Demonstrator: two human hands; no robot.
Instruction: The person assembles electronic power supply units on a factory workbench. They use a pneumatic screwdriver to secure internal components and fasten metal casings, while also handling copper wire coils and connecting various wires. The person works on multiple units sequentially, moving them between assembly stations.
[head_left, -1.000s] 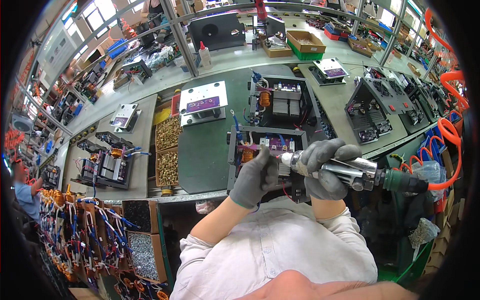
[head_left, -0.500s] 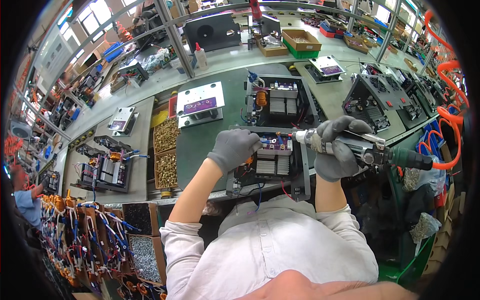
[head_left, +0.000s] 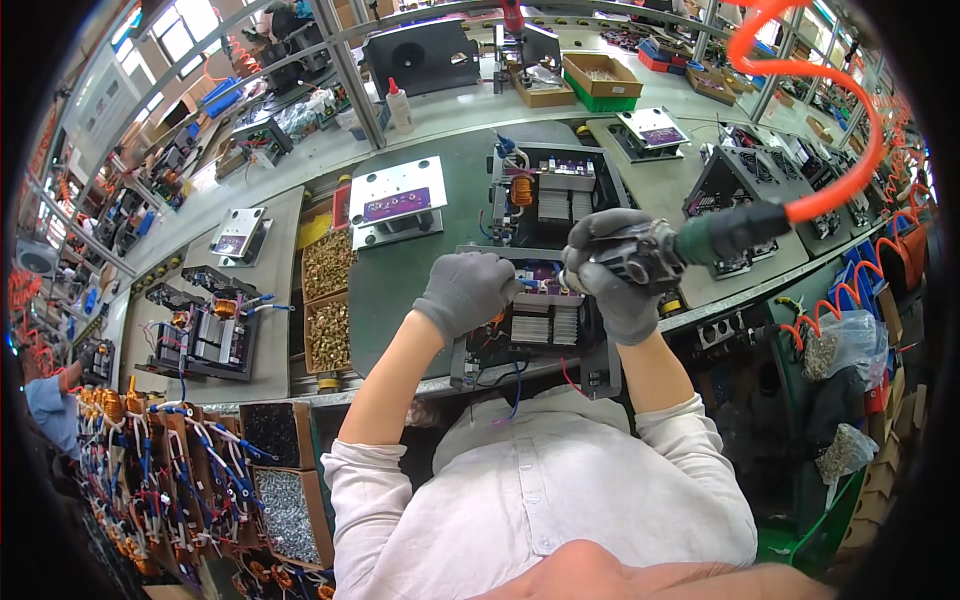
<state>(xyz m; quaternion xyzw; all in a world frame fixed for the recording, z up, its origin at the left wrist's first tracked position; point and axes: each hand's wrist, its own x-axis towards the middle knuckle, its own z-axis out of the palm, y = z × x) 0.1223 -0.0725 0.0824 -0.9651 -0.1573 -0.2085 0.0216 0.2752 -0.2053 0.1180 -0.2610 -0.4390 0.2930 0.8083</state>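
Note:
In front of me is a dark metal chassis (head_left: 597, 360) with silver finned heatsinks (head_left: 545, 328) and a purple circuit board. My left hand (head_left: 467, 293), in a grey glove, is closed at the board's left end, its fingertips at a short blue wire (head_left: 527, 284). My gloved right hand (head_left: 618, 290) wraps round an air screwdriver (head_left: 645, 258), whose front end points down at the board's right part. The bit's tip is hidden behind the fingers. From the tool's rear a green grip leads to an orange coiled hose (head_left: 835, 205).
A second chassis (head_left: 522, 190) stands just beyond. White-topped plates (head_left: 425, 180) lie left of it. Boxes of brass fasteners (head_left: 328, 335) sit at the left, above a bin of silver screws (head_left: 288, 510) and hanging wired coils (head_left: 170, 470). More black housings (head_left: 770, 170) are at the right.
My right hand has brought the screwdriver left and over the board, with its rear end turned up toward me. The orange hose has swung upward. My left hand stays almost in place.

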